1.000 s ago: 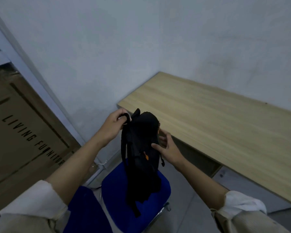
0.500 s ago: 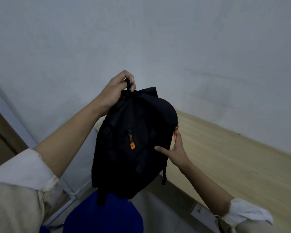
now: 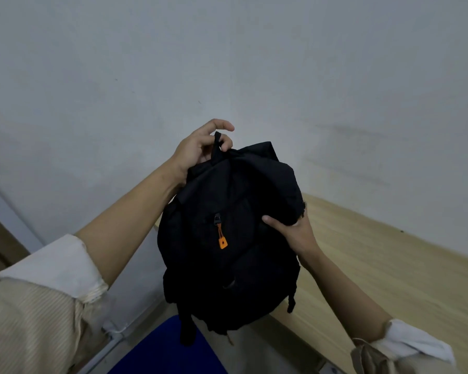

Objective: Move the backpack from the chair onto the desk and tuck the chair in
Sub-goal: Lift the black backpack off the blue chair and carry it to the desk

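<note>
The black backpack (image 3: 229, 238) hangs in the air, clear of both the blue chair (image 3: 168, 349) and the wooden worktop (image 3: 389, 268), held upright with its front pocket facing the camera. An orange zipper pull (image 3: 222, 242) dangles near the middle of that pocket.

The left hand (image 3: 197, 149) is above the backpack's top left corner, fingers curled through the short carry loop (image 3: 217, 147) — the index finger sticks out loosely over it while the others close around the strap. The right hand (image 3: 295, 233) is at the backpack's right side, about level with the zipper: its thumb presses across the front fabric and the palm cups the side, the remaining fingers hidden behind the bag. Both hands therefore have hold of the backpack, one by the loop, one by the body.

Below the backpack, its loose strap ends (image 3: 187, 330) hang down in front of the chair seat, which shows only as a blue patch at the bottom edge of the view. To the right of the backpack and partly behind it runs the worktop, its light wood grain stretching away along the pale wall (image 3: 227, 63). The backpack's lower right corner overlaps the worktop's near edge in the view — whether it touches cannot be told.

Both forearms are bare, with cream sleeves (image 3: 46, 300) pushed up toward the elbows.
</note>
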